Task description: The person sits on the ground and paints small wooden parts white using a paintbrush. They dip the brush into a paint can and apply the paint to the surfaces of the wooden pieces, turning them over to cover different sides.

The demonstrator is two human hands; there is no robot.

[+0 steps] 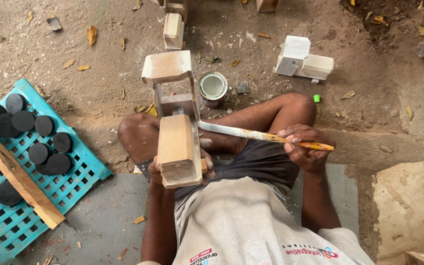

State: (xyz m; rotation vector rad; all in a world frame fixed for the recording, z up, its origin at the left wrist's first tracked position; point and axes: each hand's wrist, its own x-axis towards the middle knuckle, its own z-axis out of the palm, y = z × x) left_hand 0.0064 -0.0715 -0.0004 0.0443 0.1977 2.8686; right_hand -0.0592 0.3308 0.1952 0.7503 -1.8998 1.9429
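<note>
On the dusty ground between the person's bent knees stands a wooden frame piece (172, 93), its near block raised into the lap. Seen from the head camera, the left hand (204, 164) is mostly hidden behind this block, fingers curled round its lower end and gripping it. To the right, the right hand (304, 147) closes its fingers on the handle of a long paintbrush (251, 133), whose pale tip touches the right edge of the wood. Just beyond the frame sits an open round tin (212, 88) with pale contents. At far left lies a turquoise plastic crate (35, 196) bearing black discs (40, 140) and a wooden slat (18, 179). Further off, near the upper right, rest white-painted blocks (303, 61).
</note>
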